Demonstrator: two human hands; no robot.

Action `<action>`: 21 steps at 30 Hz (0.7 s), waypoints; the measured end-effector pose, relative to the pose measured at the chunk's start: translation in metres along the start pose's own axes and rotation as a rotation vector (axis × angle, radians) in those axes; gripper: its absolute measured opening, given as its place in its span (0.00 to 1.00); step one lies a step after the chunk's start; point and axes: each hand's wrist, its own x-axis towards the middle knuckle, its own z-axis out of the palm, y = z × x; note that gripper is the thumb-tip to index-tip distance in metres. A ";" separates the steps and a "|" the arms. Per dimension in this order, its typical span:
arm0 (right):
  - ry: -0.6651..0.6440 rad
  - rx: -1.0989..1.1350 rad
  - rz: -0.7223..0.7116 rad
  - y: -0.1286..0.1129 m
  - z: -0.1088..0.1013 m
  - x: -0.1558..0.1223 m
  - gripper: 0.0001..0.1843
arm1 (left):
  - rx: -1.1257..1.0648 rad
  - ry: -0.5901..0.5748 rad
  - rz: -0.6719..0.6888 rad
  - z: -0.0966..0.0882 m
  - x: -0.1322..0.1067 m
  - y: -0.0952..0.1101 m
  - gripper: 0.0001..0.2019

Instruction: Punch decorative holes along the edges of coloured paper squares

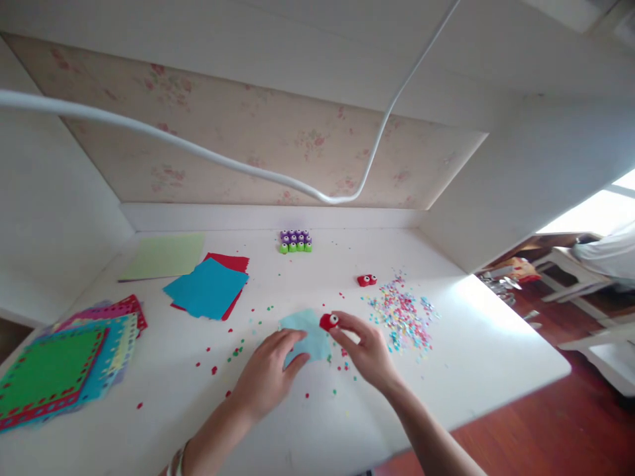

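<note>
From where I stand, the right hand [370, 347] has its fingers closed on a small red eyed piece [328, 321], perhaps a little paper punch, at about the two o'clock edge of a pale blue sheet [317, 338]. I cannot tell whether it bites the paper. The left hand [265, 370] lies over the sheet's eight o'clock side, thumb and forefinger parted; whether its other fingers pinch or just steady the sheet, I can't make out.

Reading the counter [169, 410] as a clock around that sheet, a purple and green block of eyed pieces [296, 240] sits at twelve, two more red ones [367, 280] at half past one, a confetti pile [403, 309] near half past two, bright blue paper [206, 291] at ten, and a hole-edged stack [54, 370] towards half past eight.

My worry would be the thin sheet: a light left touch could let it skew or crease under a squeeze, and a drifting right wrist might sweep the confetti wider
</note>
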 end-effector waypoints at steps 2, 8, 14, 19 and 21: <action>0.214 -0.032 0.121 0.022 -0.025 0.021 0.20 | 0.042 -0.046 0.045 0.002 0.000 -0.001 0.07; 0.508 -0.424 0.304 0.082 -0.095 0.084 0.28 | 0.104 -0.052 0.158 0.004 -0.007 -0.002 0.11; 0.392 -0.594 0.333 0.097 -0.096 0.094 0.24 | 0.096 -0.030 0.180 0.007 -0.010 -0.006 0.12; 0.321 -0.647 0.306 0.099 -0.091 0.089 0.22 | 0.078 -0.042 0.146 0.008 -0.010 -0.007 0.12; 0.321 -0.658 0.295 0.098 -0.093 0.088 0.23 | 0.089 -0.054 0.143 0.009 -0.011 -0.008 0.12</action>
